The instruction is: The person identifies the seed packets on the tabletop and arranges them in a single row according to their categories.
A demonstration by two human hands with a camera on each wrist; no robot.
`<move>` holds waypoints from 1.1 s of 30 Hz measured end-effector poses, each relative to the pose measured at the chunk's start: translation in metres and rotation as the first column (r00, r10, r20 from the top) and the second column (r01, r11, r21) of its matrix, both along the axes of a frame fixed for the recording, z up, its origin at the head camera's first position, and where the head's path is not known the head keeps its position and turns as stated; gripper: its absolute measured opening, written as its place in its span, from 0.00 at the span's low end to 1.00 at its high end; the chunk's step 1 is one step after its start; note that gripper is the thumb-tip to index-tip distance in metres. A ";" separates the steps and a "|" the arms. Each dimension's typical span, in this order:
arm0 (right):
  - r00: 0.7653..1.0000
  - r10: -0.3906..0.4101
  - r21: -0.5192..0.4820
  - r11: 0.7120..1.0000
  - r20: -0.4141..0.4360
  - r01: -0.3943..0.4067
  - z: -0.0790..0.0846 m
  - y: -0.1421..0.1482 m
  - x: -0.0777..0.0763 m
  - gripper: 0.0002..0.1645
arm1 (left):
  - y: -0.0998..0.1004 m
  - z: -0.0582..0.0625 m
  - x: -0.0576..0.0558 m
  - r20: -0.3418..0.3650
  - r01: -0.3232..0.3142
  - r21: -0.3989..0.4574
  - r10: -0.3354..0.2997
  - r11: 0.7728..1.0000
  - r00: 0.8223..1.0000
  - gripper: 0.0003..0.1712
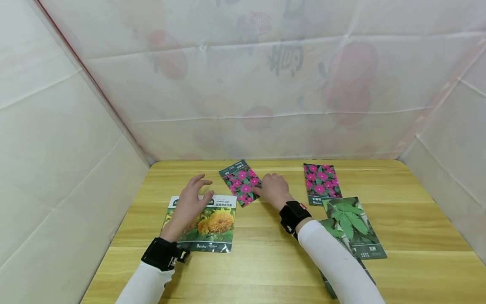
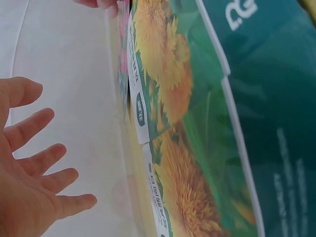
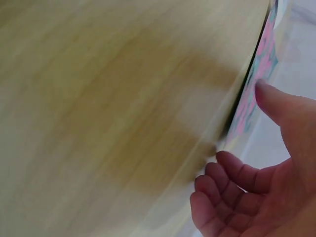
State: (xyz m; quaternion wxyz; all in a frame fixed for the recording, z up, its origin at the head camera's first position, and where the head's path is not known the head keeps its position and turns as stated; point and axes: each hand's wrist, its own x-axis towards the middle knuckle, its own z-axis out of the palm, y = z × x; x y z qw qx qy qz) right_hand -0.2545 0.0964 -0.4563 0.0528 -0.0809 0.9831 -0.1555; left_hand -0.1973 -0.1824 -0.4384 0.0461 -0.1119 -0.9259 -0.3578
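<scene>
My left hand (image 1: pixel 190 205) hovers over two overlapping seed packets (image 1: pixel 216 223) with yellow flowers. Its fingers are spread and hold nothing; in the left wrist view the fingers (image 2: pixel 39 160) stand apart beside the yellow-flower packets (image 2: pixel 173 182). Farther back, a seed packet (image 1: pixel 241 181) with pink flowers lies slanted on the table. At its right edge is my right hand (image 1: pixel 274 190), thumb extended to the packet and the other fingers loosely bent. The right wrist view shows the thumb (image 3: pixel 269 98) over the pink-flower packet (image 3: pixel 254 79), with a gap between thumb and fingertips.
Another pink-flower packet (image 1: pixel 322 181) lies at the back right of the wooden table (image 1: pixel 265 270). Green-leaf packets (image 1: pixel 357 228) overlap in front of it, partly hidden by my right sleeve (image 1: pixel 338 261). White fabric walls (image 1: pixel 228 93) enclose the back and sides.
</scene>
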 end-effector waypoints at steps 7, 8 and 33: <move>0.995 -0.015 -0.077 0.997 0.101 0.023 -0.002 0.005 -0.004 0.40 | 0.004 0.001 0.000 -0.021 0.015 0.002 -0.015 1.000 1.000 0.23; 0.994 -0.023 -0.095 0.995 0.111 0.033 -0.002 0.006 -0.005 0.39 | 0.005 0.001 0.000 -0.025 0.016 0.001 -0.016 1.000 1.000 0.22; 0.919 -0.104 -0.679 0.643 0.380 0.353 0.002 0.074 0.003 0.13 | 0.011 -0.003 -0.005 -0.012 0.045 0.029 -0.045 0.999 0.999 0.23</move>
